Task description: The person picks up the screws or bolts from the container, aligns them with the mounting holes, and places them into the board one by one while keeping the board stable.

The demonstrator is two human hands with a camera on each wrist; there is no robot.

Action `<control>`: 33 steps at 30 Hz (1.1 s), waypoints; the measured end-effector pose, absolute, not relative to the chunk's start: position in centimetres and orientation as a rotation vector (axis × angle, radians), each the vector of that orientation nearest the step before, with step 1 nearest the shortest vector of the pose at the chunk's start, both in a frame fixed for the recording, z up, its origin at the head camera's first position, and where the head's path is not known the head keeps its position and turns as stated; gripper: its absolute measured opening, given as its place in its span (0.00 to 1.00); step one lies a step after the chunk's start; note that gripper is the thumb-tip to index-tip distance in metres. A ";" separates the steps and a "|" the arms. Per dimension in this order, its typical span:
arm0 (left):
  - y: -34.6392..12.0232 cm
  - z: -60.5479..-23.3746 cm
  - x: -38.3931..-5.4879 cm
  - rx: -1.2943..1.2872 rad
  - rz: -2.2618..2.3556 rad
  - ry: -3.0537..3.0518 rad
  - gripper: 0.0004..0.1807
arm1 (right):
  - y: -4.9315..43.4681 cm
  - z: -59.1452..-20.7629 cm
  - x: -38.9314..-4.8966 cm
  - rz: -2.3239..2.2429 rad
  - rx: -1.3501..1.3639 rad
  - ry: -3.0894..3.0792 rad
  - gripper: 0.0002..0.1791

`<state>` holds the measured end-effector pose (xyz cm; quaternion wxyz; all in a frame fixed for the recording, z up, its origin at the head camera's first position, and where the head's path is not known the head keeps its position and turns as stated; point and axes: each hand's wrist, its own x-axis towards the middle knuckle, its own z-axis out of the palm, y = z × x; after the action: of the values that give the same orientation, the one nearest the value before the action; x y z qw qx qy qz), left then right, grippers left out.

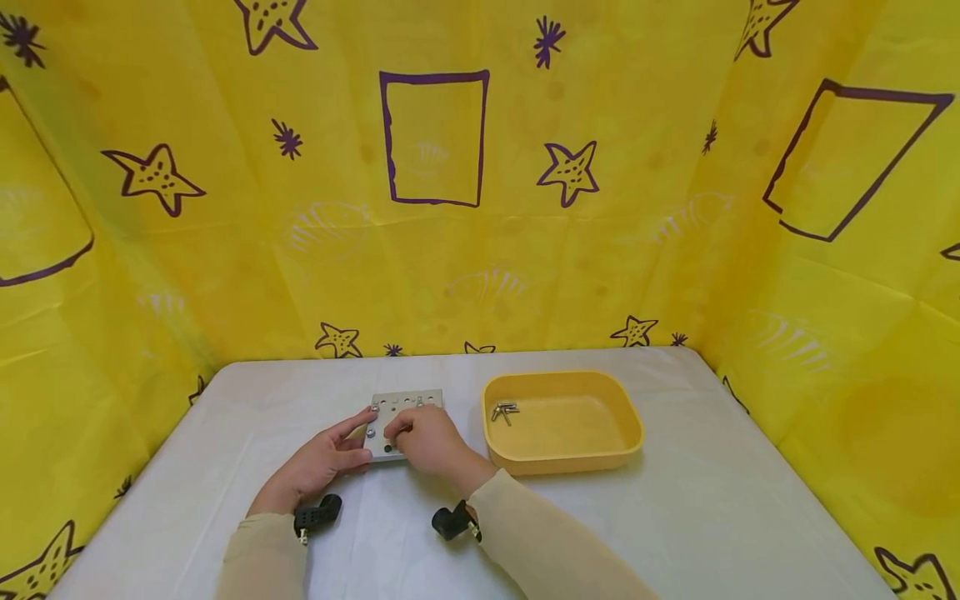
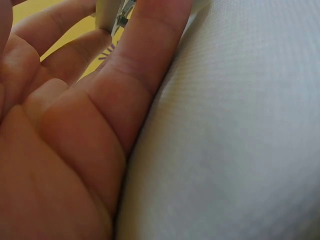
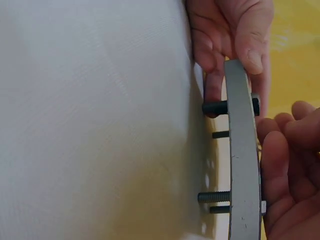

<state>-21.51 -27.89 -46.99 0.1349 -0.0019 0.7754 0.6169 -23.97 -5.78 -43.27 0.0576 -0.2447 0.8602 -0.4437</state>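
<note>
A grey metal plate [image 1: 405,401] with holes and several bolts lies left of the table's middle. My left hand [image 1: 327,457] grips its left edge, thumb toward the front corner and forefinger at the back; the palm fills much of the left wrist view. Over the plate's face, my right hand [image 1: 429,439] has its fingers curled and pinches a small bolt, mostly hidden by the fingertips. Just in front of those fingers sits a black bolt head [image 1: 387,448]. From the side in the right wrist view, threaded shanks [image 3: 214,197] stick out below the plate.
Right of the plate stands a yellow tray [image 1: 562,462] with several loose metal screws [image 1: 506,411] at its left end. A white cloth covers the table [image 1: 675,533]. Yellow patterned sheets [image 1: 450,275] hang behind and along both sides.
</note>
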 end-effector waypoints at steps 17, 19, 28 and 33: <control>-27.9 -47.2 -21.6 -0.016 1.780 2.268 0.42 | 3.7 -39.0 -26.4 -2.501 -0.396 1.527 0.16; -28.0 -47.2 -21.7 -0.026 1.774 2.279 0.42 | 5.3 -38.9 -26.8 -2.527 -0.410 1.480 0.16; -27.9 -47.1 -21.7 -0.040 1.767 2.279 0.42 | 10.4 -40.7 -27.8 -1.815 -0.360 2.319 0.23; -27.8 -47.1 -21.7 -0.044 1.769 2.281 0.42 | 11.4 -42.5 -28.0 -1.279 -0.381 2.472 0.27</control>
<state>-21.67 -27.76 -47.08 0.1269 -0.0152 0.7838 0.6077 -27.96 11.42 -42.46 0.1654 -0.1337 0.8678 -0.4491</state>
